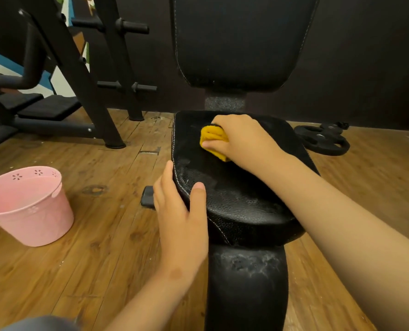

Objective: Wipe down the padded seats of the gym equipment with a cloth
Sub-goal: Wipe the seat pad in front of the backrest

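A black padded seat (234, 194) with white stitching fills the middle of the view, its upright black backrest (241, 44) behind it. My right hand (244, 139) grips a folded yellow cloth (213, 138) and presses it onto the far part of the seat. My left hand (179, 211) holds the seat's near left edge, thumb on top and fingers wrapped down the side. Pale smears show on the seat surface and on the black pad (246, 287) below its front.
A pink plastic bucket (29, 206) stands on the wooden floor at the left. Black machine frames (84, 75) and a low bench (48, 107) rise at the back left. A black weight plate (322, 139) lies on the floor to the right of the seat.
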`<state>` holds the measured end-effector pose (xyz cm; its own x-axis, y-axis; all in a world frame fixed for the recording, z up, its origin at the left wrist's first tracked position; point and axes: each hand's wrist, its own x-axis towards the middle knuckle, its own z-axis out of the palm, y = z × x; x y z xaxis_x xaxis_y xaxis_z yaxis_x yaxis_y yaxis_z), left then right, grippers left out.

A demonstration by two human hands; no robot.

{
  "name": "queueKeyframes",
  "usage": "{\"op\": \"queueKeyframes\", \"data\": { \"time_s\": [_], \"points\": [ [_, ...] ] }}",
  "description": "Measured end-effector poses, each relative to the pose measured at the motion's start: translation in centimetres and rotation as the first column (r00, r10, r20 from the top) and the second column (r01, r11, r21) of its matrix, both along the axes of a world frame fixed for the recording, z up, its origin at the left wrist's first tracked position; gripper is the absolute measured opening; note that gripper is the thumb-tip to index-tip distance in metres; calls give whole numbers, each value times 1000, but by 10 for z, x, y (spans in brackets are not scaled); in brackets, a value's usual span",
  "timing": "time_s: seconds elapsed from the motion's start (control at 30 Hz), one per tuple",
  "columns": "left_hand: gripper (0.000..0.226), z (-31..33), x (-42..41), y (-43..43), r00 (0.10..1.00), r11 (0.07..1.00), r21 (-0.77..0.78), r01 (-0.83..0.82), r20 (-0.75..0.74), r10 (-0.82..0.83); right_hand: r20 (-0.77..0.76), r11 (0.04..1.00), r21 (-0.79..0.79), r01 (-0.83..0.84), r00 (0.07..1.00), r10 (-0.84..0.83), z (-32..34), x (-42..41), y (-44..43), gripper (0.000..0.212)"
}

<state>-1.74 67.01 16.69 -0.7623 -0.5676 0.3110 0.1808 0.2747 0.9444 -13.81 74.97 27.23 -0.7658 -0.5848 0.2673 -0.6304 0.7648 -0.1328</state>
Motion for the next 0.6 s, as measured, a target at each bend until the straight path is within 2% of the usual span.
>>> {"op": "queueKeyframes", "data": {
  "time_s": [0.07,0.1,0.17,0.23,0.37,0.47,0.6],
  "points": [
    [66,0,0,-1,1000,1000,-4,8,3,-8,-106,997,47,-60,992,64,-3,7,-9,37],
    [70,-1,1,-1,1000,1000,-5,10,0,-10,-94,990,27,-140,985,142,-3,15,-15,34],
    [74,-3,2,-1,1000,1000,-6,9,-18,-9,22,951,-52,-306,951,308,-2,30,-24,24],
    [79,-6,5,1,1000,1000,13,5,-25,-4,128,922,-109,-372,914,384,-1,31,-28,21],
    [86,-11,10,5,1000,999,38,10,-11,-10,119,945,-190,-265,950,290,-5,11,-31,25],
    [87,-15,11,8,1000,998,54,10,-18,-9,70,958,-160,-236,966,250,-7,8,-37,26],
    [71,-21,11,9,997,992,123,-31,-65,39,142,941,-200,-275,942,305,-3,30,-27,18]
  ]
}}
